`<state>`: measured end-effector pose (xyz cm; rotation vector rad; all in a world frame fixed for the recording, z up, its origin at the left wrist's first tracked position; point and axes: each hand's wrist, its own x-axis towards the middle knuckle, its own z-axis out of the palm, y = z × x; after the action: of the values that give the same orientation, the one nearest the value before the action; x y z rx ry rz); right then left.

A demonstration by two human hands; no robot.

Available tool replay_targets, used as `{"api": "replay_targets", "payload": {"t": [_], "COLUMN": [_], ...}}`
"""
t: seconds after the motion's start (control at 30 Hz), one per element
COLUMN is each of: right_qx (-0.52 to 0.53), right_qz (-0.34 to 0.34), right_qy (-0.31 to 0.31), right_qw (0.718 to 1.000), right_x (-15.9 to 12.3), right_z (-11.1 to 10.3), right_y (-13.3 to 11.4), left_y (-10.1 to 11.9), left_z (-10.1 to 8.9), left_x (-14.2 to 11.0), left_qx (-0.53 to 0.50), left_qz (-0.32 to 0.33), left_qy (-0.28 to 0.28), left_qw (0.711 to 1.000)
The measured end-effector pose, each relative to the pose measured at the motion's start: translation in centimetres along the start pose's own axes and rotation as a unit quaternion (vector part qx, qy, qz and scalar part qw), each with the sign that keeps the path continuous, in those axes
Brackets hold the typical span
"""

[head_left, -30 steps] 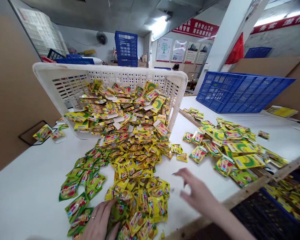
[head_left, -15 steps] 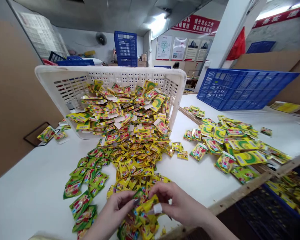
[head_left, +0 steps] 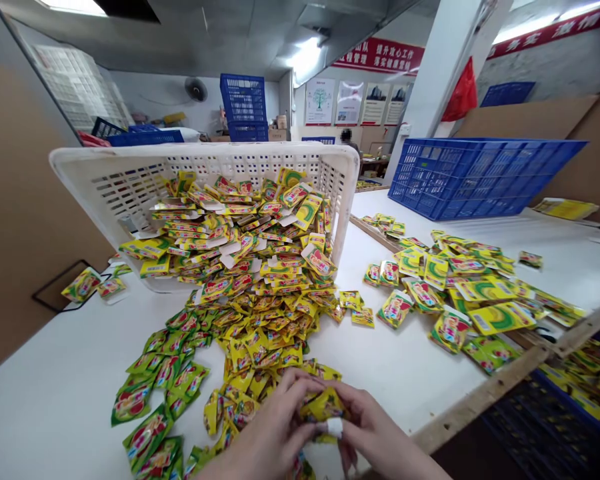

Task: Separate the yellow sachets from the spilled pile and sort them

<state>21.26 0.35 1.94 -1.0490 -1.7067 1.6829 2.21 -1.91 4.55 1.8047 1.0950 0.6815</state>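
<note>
My left hand (head_left: 265,437) and my right hand (head_left: 373,433) meet at the near edge of the white table (head_left: 55,373). Both pinch a bunch of small yellow sachets (head_left: 325,405) between their fingertips. A finger of my right hand wears a white wrap. Just beyond the hands a heap of yellow sachets (head_left: 265,327) spills from a tipped white basket (head_left: 205,157). Green sachets (head_left: 155,387) lie to the left of my left hand.
A second spread of sachets and flat yellow cartons (head_left: 460,287) lies at the right, near a wooden strip (head_left: 485,393). A blue crate (head_left: 480,177) leans behind it. Cardboard (head_left: 15,220) walls the left side. Another blue bin with sachets (head_left: 580,400) sits below right.
My right hand came back from the table's right side to meet my left hand. Both hands gathered yellow sachets and now hold them closer together.
</note>
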Motion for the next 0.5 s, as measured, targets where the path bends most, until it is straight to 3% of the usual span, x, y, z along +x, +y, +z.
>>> {"api": "replay_targets", "payload": {"t": [0.07, 0.13, 0.2, 0.3, 0.37, 0.5], "right_qx": [-0.050, -0.185, -0.353, -0.529, -0.576, -0.614], "right_qz": [-0.009, -0.040, -0.054, -0.018, 0.001, -0.031], "right_qy": [0.061, 0.120, 0.143, 0.133, 0.120, 0.105], "right_qw": [0.997, 0.975, 0.923, 0.838, 0.809, 0.782], "right_x": [-0.8, -1.8, -2.5, -2.8, -2.5, -1.8], "right_z": [-1.6, -3.2, -4.4, -4.7, -4.3, -3.8], "right_y": [0.9, 1.6, 2.1, 2.7, 3.0, 3.1], "left_y": [0.8, 1.3, 1.3, 1.3, 1.2, 1.0], "left_z": [-1.0, -3.2, -5.9, -8.8, -9.2, -7.6], "left_x": [2.4, 5.8, 9.7, 15.7, 19.4, 24.9], "left_qx": [0.051, 0.149, 0.302, 0.336, 0.329, 0.302], "left_qz": [0.022, 0.045, 0.048, 0.007, -0.040, -0.167], "left_qy": [-0.004, 0.023, 0.097, 0.154, 0.185, 0.225], "left_qw": [0.998, 0.988, 0.947, 0.929, 0.925, 0.911]}}
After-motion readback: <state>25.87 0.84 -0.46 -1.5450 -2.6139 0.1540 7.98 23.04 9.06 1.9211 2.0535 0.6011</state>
